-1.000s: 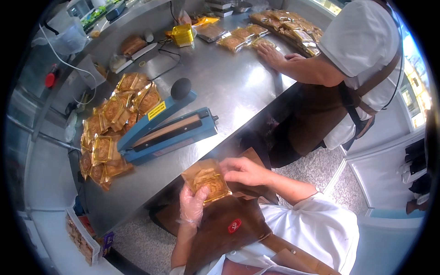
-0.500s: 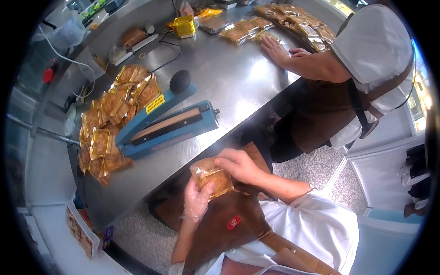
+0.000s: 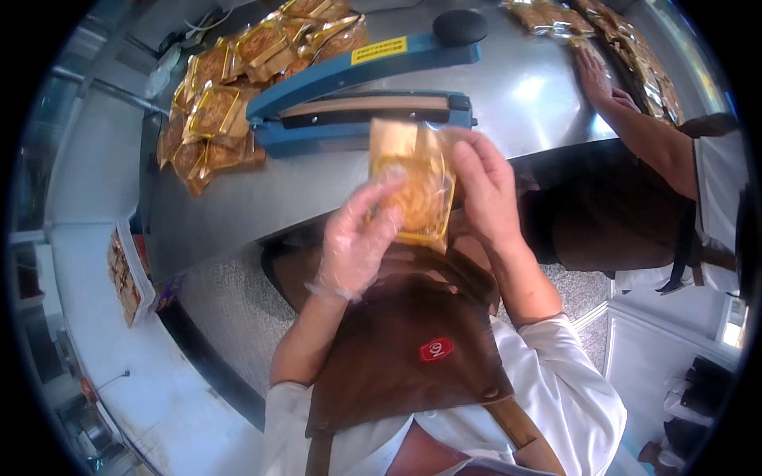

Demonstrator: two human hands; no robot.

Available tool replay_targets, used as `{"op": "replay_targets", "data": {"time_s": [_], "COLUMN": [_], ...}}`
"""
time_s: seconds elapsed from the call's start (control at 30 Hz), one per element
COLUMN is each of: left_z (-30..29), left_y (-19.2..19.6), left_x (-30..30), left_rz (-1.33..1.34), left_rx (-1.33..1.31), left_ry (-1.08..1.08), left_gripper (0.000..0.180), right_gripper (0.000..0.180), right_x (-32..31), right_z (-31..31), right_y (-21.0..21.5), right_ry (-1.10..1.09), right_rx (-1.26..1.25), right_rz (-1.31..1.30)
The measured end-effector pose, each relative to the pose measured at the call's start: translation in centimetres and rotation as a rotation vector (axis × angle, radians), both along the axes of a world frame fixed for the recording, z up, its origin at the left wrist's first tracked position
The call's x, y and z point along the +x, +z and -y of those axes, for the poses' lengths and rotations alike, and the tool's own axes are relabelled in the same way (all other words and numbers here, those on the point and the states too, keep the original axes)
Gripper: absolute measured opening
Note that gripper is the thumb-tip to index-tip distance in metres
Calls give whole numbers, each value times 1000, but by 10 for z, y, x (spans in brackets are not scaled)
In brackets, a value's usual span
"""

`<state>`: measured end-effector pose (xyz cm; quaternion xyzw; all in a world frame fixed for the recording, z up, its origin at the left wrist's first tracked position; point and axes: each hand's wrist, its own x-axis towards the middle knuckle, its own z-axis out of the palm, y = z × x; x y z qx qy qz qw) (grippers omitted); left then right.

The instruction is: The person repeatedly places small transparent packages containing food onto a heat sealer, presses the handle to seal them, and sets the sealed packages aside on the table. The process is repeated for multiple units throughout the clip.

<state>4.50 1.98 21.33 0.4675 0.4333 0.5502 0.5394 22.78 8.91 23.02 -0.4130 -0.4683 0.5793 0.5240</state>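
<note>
My left hand, in a clear plastic glove, grips a clear-fronted bag by its left side. Inside the bag is a round golden pastry on a yellow tray. My right hand pinches the bag's upper right edge between thumb and fingers, which are somewhat blurred. The bag is held upright above my apron, its top just in front of a blue bag sealer. The sealer's lever is raised. Left of it lies a pile of similar bagged pastries.
All this stands on a steel table, whose front edge runs below my hands. At right, a co-worker's hand rests beside bagged pastries and a long row of more bags. A white surface lies at lower left.
Both my hands have brought the bagged pastry up from my lap toward the sealer. The bag has turned more upright, and my right hand has moved to its right edge. The view has shifted.
</note>
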Motion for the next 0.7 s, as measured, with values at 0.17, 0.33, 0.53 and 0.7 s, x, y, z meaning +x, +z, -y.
{"op": "replay_targets", "data": {"time_s": [0.17,0.33,0.53,0.7], "left_z": [-30,-39,-43,-51], "left_y": [12,15,18,24], "left_x": [-6,2,0,4], "left_rz": [169,135,48,75], "left_rx": [-81,-97,-134,-130], "left_ry": [109,116,143,114], "left_gripper": [35,37,43,47], "right_gripper": [53,60,47,45], "right_x": [1,0,-8,-9], "right_z": [11,8,-19,-28], "right_y": [-18,-3,6,6], "right_ry": [103,155,137,94], "right_rx": [59,237,412,412], "right_rz": [41,129,476,377]}}
